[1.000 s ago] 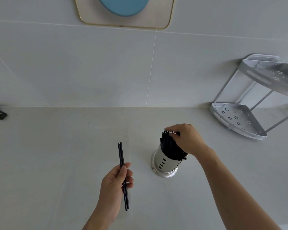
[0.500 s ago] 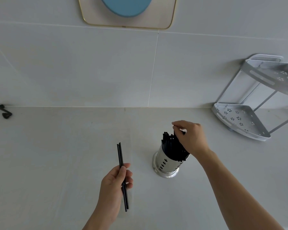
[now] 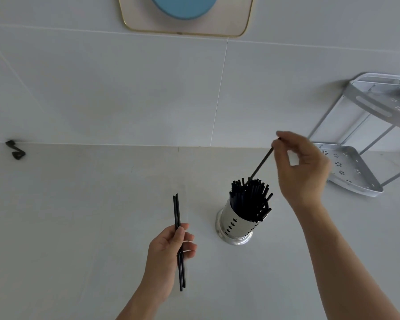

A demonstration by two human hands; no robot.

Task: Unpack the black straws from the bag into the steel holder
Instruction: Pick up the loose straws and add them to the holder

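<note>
A perforated steel holder (image 3: 234,226) stands upright on the pale counter, packed with several black straws (image 3: 249,199). My right hand (image 3: 301,167), up and to the right of the holder, pinches the top end of one black straw (image 3: 261,163) that slants down with its lower end among the bunch. To the left of the holder my left hand (image 3: 169,252) grips two black straws (image 3: 178,239) held side by side, pointing away from me. No bag is in view.
A two-tier metal corner rack (image 3: 356,167) stands at the right against the tiled wall. A small black object (image 3: 16,151) lies at the counter's far left edge. A gold-rimmed panel with a blue disc (image 3: 185,17) hangs on the wall above.
My right hand has risen from the top of the bunch up and to the right, drawing one straw high out of the holder. My left hand keeps its two straws still.
</note>
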